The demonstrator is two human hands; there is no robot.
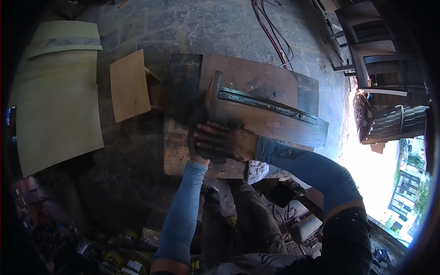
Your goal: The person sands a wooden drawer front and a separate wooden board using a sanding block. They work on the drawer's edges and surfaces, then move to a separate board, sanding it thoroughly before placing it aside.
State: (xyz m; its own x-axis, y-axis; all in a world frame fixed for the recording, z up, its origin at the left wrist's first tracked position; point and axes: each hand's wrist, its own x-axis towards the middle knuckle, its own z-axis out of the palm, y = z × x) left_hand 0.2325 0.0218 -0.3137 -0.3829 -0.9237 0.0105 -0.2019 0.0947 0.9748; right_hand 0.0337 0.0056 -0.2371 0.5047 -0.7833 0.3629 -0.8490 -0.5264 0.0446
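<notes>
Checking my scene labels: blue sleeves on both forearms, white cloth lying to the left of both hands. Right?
Not quite: the white cloth lies to the right of the left hand and right hand, per the head view. Blue sleeves on both forearms is correct.

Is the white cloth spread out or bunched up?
Bunched up: the white cloth shows as a small, creased lump, with no flat spread visible.

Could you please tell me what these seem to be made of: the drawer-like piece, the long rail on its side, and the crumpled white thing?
Drawer-like piece: probably wood, streaky brown, low sheen.
Long rail: likely metal, dirty-looking finish, with bright glints.
Crumpled white thing: probably matte cloth, from its soft folds; paper is possible.
</notes>
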